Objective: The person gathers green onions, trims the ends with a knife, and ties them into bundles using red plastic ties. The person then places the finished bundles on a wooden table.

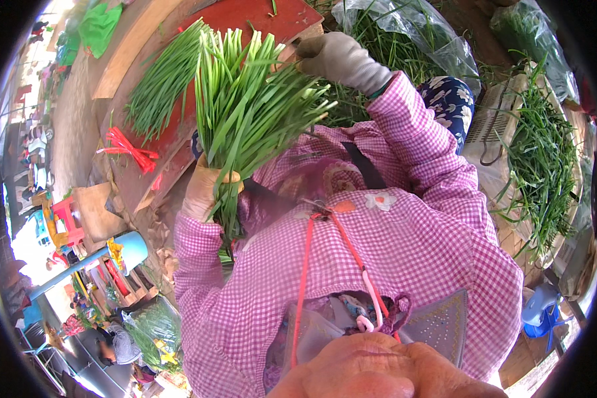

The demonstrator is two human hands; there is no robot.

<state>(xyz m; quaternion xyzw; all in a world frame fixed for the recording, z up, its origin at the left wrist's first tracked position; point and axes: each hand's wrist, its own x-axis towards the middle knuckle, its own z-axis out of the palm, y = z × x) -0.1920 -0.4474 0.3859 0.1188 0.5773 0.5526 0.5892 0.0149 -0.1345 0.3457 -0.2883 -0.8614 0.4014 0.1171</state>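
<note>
My left hand [210,191], in a pale glove, is closed around the lower part of a fanned bunch of garlic chives [244,104]. The cut whitish ends of the bunch point up and right, and its leaf tips hang below my fist. My right hand [341,62], in a grey glove, is bent beside the right edge of the bunch. Its fingertips are partly hidden, so whether they pinch a blade is unclear. A second bunch of chives [166,87] lies on the red board [296,20] to the left. Red plastic ties [129,149] lie near that board's edge.
Clear plastic bags of greens [413,40] stand beyond my right hand. A pale plastic crate [492,114] and a heap of loose green leaves [542,164] are at the right. A blue stool [545,311] stands lower right. At the left are a light-blue dipper [129,251] and a wooden crate [129,288].
</note>
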